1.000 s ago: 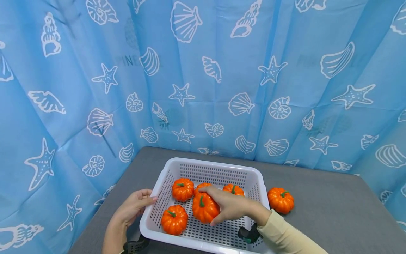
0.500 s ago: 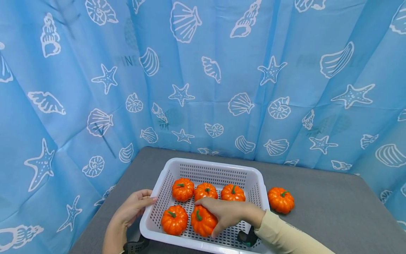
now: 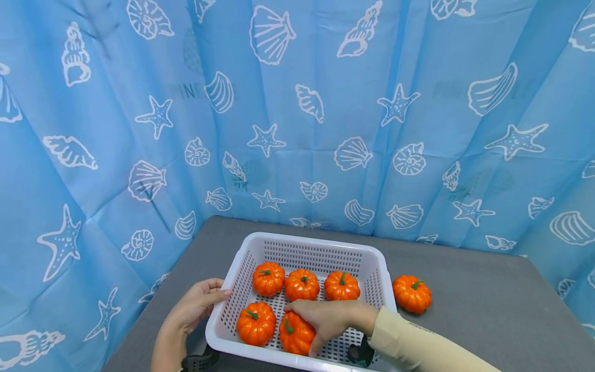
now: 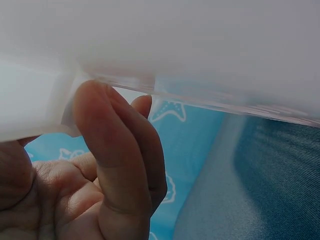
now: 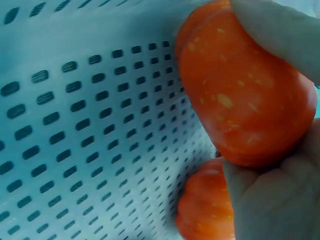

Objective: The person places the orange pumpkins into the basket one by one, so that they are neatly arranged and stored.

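My right hand [image 3: 323, 321] grips a small orange pumpkin [image 3: 295, 335] with a green stem, low inside a white perforated basket [image 3: 297, 238], near its front wall. The right wrist view shows thumb and fingers on either side of that pumpkin [image 5: 245, 90]. At the basket's left side, my left hand [image 3: 197, 304] holds the rim between thumb and fingers; the left wrist view has its curled fingers [image 4: 120, 145] at the pale plastic edge. One pumpkin [image 3: 256, 324] sits just left of the gripped one. Behind stand three more in a row: left [image 3: 268, 279], middle [image 3: 301, 284], right [image 3: 341, 285].
Outside the basket, close to its right wall, another orange pumpkin [image 3: 411, 294] rests on the grey table [image 3: 483, 294]. A blue curtain [image 3: 288, 129] with white shell prints hangs behind and along the left. The basket's front right floor shows beneath the right wrist.
My right hand has brought its pumpkin toward the basket's front and lower, uncovering the middle pumpkin of the back row. The left hand stays on the rim.
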A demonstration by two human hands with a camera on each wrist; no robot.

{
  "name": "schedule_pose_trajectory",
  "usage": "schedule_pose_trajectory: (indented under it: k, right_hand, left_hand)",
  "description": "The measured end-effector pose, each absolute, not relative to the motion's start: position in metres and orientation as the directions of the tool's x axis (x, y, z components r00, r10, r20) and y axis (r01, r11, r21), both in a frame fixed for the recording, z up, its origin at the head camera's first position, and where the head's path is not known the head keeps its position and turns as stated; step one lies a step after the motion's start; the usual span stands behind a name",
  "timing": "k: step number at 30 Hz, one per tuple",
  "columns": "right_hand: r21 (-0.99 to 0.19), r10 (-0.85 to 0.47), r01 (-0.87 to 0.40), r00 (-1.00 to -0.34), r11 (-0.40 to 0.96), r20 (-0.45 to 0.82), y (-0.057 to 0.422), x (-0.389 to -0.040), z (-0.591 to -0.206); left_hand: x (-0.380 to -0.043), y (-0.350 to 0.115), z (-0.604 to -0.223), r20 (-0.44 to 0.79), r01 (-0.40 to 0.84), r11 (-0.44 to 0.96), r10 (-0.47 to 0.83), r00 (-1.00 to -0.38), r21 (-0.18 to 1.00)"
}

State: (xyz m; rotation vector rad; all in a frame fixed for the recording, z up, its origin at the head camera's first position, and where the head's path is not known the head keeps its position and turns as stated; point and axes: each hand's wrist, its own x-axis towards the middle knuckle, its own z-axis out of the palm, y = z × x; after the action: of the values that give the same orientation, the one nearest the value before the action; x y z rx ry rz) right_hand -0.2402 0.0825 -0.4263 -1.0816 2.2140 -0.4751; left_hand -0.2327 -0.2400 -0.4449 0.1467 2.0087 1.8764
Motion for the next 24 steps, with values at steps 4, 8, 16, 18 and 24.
schedule_pose_trajectory:
  k: [4,8,16,18,24]
  right_hand:
    - [-0.558,-0.793,-0.566,-0.475,0.607,-0.381,0.082,-0.241,-0.429]
    - [-0.569,-0.786,-0.546,-0.478,0.615,-0.391,0.082,-0.243,-0.432]
    - [-0.563,-0.760,-0.513,-0.493,0.648,-0.424,0.081,-0.243,-0.434]
    - [-0.563,-0.755,-0.507,-0.495,0.653,-0.431,0.080,-0.244,-0.433]
    - [-0.540,-0.740,-0.508,-0.497,0.671,-0.453,0.081,-0.251,-0.442]
  left_hand:
    - [-0.233,-0.239,-0.446,-0.206,-0.180,0.107,0.326,-0.923,0.978]
    - [-0.234,-0.239,-0.446,-0.208,-0.182,0.111,0.318,-0.925,0.977]
    - [-0.233,-0.239,-0.446,-0.207,-0.183,0.102,0.332,-0.920,0.978]
    - [-0.232,-0.239,-0.446,-0.205,-0.181,0.101,0.334,-0.920,0.978]
    - [-0.233,-0.239,-0.445,-0.209,-0.185,0.106,0.320,-0.924,0.977]
